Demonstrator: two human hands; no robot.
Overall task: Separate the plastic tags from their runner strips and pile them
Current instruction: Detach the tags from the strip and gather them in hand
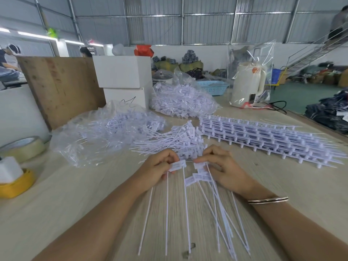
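Just below the middle of the frame, the left hand [158, 167] pinches the flat white head of a small group of tags [177, 164] between thumb and fingertips, and their thin tails run down toward the bottom edge. A little to the right, the right hand [224, 166] closes its fingers on the heads of a larger bunch of tags [202, 173], whose long tails fan out downward across the table; a thin bangle [268, 200] circles that wrist. The two held groups sit close together with a narrow gap between their heads. Right above the hands lies a loose pile of separated tags [175, 139], heads to the right and tails pointing left. To the right of centre a wide stack of runner strips [263, 136] stretches toward the right edge. Two clear bags of tags [105, 132] rest at centre left and upper centre. The surface is a pale wood-grain table [75, 194]. At the left edge sit a roll of clear tape [22, 146] and a yellow tape holder [17, 183]. Behind stand a brown board [60, 87], white boxes [122, 72], a blue basket [212, 86] and a cream kettle [246, 83] wrapped in clear plastic. The room is a large hall with corrugated metal walls, a staircase at upper right and bundles on the green floor.
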